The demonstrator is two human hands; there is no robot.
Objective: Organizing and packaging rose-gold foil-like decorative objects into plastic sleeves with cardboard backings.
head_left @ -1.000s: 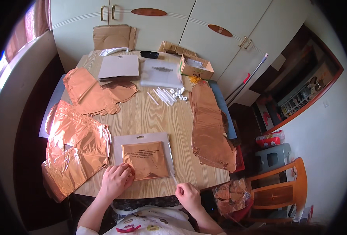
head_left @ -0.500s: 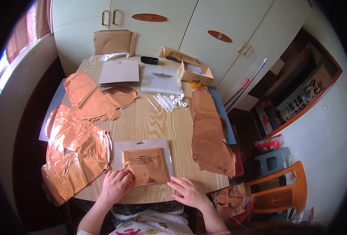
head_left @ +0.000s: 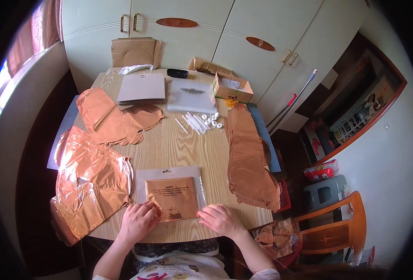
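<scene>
In front of me on the table lies a flat packet (head_left: 173, 200): a folded copper-coloured foil piece with dark print, on a light grey card (head_left: 143, 175) with a hang slot. A clear plastic edge shows along its right side. My left hand (head_left: 140, 218) has its fingers curled at the packet's lower left corner, pressing on the foil. At the lower right corner my right hand (head_left: 221, 220) has its fingers drawn together on the packet's edge. What lies under the fingertips is partly hidden.
Shiny copper foil sheets (head_left: 94, 184) and flatter ones (head_left: 99, 116) lie left, another foil stack (head_left: 248, 161) right. Farther back are grey cards (head_left: 142, 87), clear bags (head_left: 188, 100), white tubes (head_left: 195, 123), white rings (head_left: 212, 120) and a small carton (head_left: 234, 87). A wooden chair (head_left: 332, 228) stands right.
My right hand's fingers, spread beside the packet before, have drawn together at its lower right corner. The left hand stays at the lower left corner, and the packet has barely moved.
</scene>
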